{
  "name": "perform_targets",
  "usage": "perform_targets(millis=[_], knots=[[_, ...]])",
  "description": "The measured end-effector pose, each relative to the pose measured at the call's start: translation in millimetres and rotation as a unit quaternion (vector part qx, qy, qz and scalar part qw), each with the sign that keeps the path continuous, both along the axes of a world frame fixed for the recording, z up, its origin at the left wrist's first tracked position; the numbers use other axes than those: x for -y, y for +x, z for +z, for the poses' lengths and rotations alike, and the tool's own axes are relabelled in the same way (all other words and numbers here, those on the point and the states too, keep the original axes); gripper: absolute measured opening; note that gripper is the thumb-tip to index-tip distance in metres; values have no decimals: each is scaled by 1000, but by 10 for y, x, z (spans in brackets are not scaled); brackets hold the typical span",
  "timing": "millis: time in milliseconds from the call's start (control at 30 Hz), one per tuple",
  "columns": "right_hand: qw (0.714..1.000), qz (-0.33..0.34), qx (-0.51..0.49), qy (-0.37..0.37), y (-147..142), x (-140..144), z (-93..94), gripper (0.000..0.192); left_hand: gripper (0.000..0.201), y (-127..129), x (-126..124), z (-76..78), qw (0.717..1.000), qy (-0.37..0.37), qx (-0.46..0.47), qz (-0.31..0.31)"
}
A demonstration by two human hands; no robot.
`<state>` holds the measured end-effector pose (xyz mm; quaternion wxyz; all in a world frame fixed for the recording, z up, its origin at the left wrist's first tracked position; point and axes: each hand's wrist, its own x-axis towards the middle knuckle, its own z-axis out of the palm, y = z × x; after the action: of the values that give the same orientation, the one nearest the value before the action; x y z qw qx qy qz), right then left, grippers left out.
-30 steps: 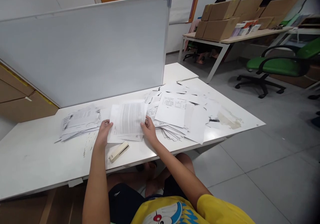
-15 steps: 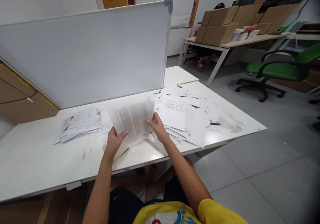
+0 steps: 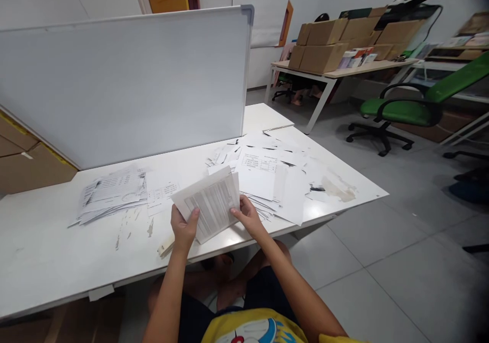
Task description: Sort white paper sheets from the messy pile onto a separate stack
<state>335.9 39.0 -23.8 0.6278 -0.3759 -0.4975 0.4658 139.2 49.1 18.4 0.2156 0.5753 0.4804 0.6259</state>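
Both hands hold printed paper sheets [image 3: 212, 205], tilted above the table's front edge. My left hand [image 3: 184, 227] grips their left side, thumb on top. At the right edge my right hand [image 3: 249, 214] pinches them with thumb and fingers. At least two layers show, the rear one sticking out at the top and right. A cream-coloured object [image 3: 165, 246], partly hidden by my left wrist, lies at the table edge. To the left sits a messy pile of printed papers [image 3: 114, 192], with a single printed sheet [image 3: 162, 196] beside it. More papers [image 3: 257, 175] spread out to the right.
A large whiteboard [image 3: 126, 88] stands along the back of the white table [image 3: 49, 251]. Cardboard [image 3: 34, 167] leans at the left. Peeled, stained patches [image 3: 338, 187] mark the right corner. Beyond are a green chair [image 3: 405, 111] and a desk stacked with boxes [image 3: 324, 47].
The sheets came down and nearer to me, and their blur is gone. Both hands moved lower with them. The camera view turned slightly right.
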Motion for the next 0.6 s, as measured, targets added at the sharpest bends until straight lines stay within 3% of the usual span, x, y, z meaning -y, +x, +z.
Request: perform_targets(millis=[133, 233, 467, 600], knots=[[1000, 4, 2, -9, -11, 47, -67, 46, 66, 20, -51, 77, 996, 91, 1, -7], [1000, -1, 14, -17, -43, 64, -72, 53, 78, 51, -75, 123, 995, 93, -22, -17], [1000, -2, -1, 2, -31, 103, 57, 43, 91, 43, 6, 213, 992, 125, -19, -11], [1000, 10, 12, 10, -19, 158, 162, 44, 83, -22, 62, 342, 989, 148, 9, -23]])
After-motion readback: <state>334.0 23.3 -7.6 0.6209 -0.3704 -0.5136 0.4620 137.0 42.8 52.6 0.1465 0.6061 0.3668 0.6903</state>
